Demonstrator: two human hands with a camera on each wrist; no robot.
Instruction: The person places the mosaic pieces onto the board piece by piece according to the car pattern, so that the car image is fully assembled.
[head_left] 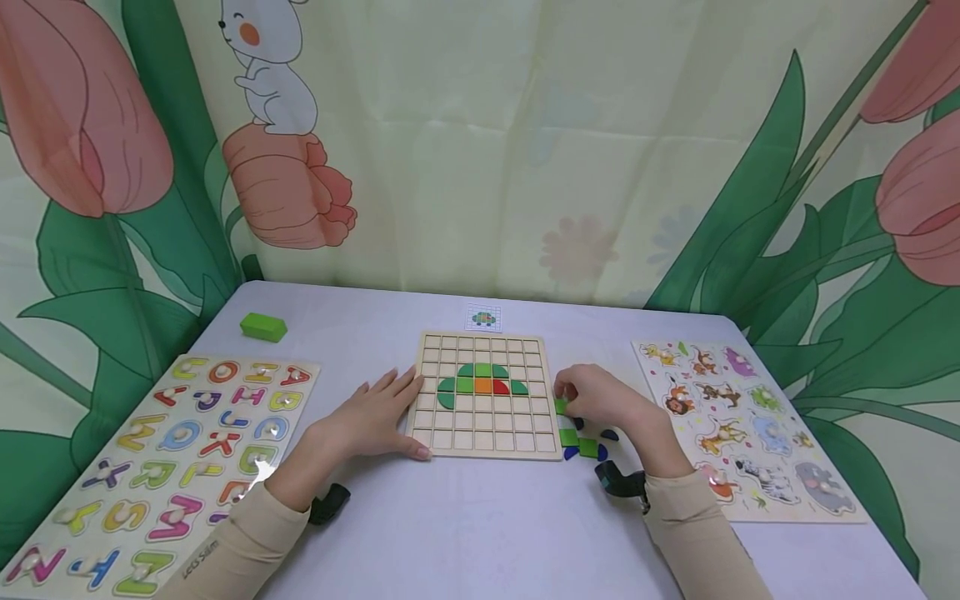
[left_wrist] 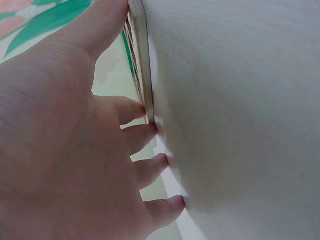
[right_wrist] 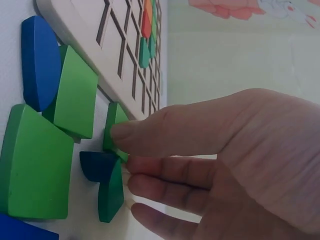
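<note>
A wooden grid board (head_left: 487, 442) lies mid-table. Green, orange and red pieces (head_left: 483, 383) sit in its cells, making a rounded pattern. My left hand (head_left: 372, 417) rests with spread fingers along the board's left edge, thumb by the near corner; in the left wrist view the fingertips (left_wrist: 150, 131) touch the edge and tablecloth. To the right of the board, my right hand (head_left: 600, 396) pinches a light green block (right_wrist: 114, 125) between thumb and fingers, low beside the board's edge. Loose green blocks (right_wrist: 42, 165) and blue rounded pieces (right_wrist: 41, 62) lie around it.
A small picture card (head_left: 483, 317) of a turtle-like pattern lies behind the board. At left are a letter puzzle board (head_left: 180, 467) and a green block (head_left: 263, 327). An animal puzzle board (head_left: 750, 433) lies at right. A printed curtain (head_left: 480, 167) hangs behind the table.
</note>
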